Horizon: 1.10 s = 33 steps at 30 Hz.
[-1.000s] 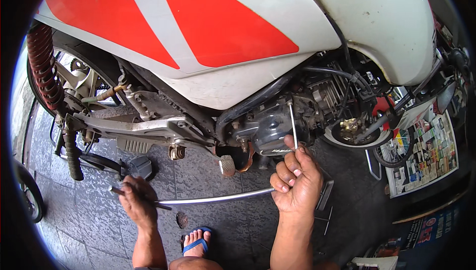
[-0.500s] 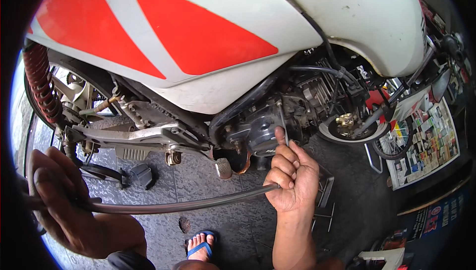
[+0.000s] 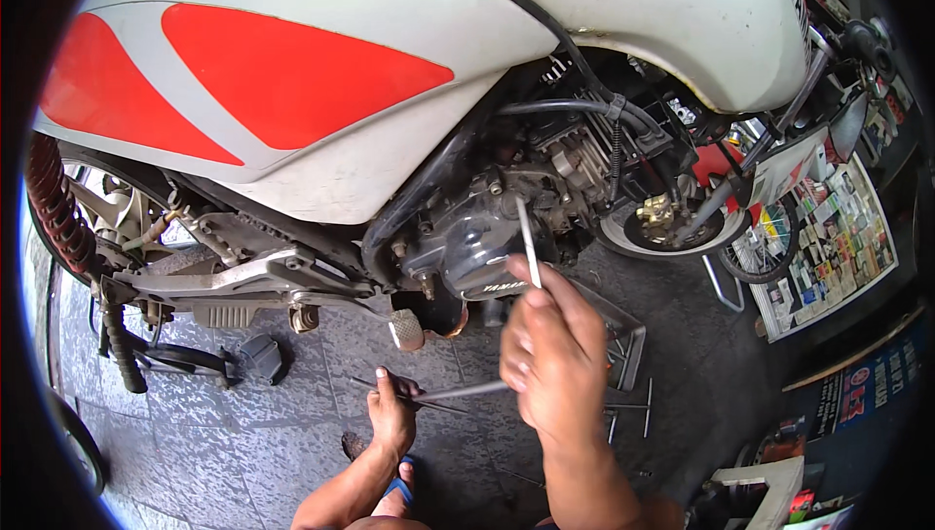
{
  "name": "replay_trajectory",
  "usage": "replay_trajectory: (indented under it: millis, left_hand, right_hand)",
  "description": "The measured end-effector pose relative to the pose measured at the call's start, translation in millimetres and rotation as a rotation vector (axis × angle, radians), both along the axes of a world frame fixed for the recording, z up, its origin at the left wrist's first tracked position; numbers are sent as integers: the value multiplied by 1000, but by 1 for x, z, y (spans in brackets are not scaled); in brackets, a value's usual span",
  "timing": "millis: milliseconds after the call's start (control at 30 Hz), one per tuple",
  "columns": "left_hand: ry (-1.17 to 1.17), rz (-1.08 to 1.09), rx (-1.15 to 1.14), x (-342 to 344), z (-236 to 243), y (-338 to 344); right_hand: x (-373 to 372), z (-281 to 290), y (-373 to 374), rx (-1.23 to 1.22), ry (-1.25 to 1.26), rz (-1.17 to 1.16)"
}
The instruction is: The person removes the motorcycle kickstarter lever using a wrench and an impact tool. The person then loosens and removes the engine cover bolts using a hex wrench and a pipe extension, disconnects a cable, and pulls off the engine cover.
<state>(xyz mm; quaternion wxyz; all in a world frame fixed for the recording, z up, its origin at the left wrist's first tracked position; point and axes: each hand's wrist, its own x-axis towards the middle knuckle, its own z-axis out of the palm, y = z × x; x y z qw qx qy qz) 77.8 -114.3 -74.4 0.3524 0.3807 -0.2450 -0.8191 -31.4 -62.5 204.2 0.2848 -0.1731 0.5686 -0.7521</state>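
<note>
A slim metal rod tool (image 3: 528,243) stands in my right hand (image 3: 555,364), which is closed round it; its far end lies over the black engine cover (image 3: 467,247) of a white-and-red motorbike (image 3: 312,82), near the upper bolts, though contact is unclear. My left hand (image 3: 394,415), lower and left, grips a longer metal bar (image 3: 466,391) that runs rightward behind my right hand, with a thinner rod crossing it. Below the engine, the footrest (image 3: 406,330) shows.
A black plastic part (image 3: 261,359) lies on the tiled floor (image 3: 224,462) beside the bike stand. At right are a metal tray (image 3: 631,359), loose T-handle tools (image 3: 648,403), a small spoked wheel (image 3: 769,243) and a board of colourful stickers (image 3: 847,247). A sandalled foot shows below.
My left hand has swung from the far left edge back toward the middle. My right hand has turned, back now upward, still round the rod. The bike sits further left in view.
</note>
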Motion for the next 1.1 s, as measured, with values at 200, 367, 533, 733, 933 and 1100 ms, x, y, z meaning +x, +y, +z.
replay_trajectory:
  millis: [200, 367, 533, 733, 933, 1100]
  left_hand:
    - [-61, 97, -485, 5, 45, -22]
    - [-12, 189, -567, 28, 71, -38]
    - [-22, 218, -609, 38, 87, -39]
    - [-48, 204, -849, 59, 141, -61]
    - [-134, 284, -999, 69, 222, -72]
    - [-189, 339, -818, 37, 173, -86]
  right_hand:
    - [-66, -11, 46, -122, -271, -114]
    - [-86, -27, 35, -185, -325, -5]
    - [-91, -31, 34, -230, -397, 55]
    - [-99, -39, 37, -364, -572, 132]
    - [-94, -26, 28, -488, -776, 131]
    - [-100, -10, 34, -341, -646, 74]
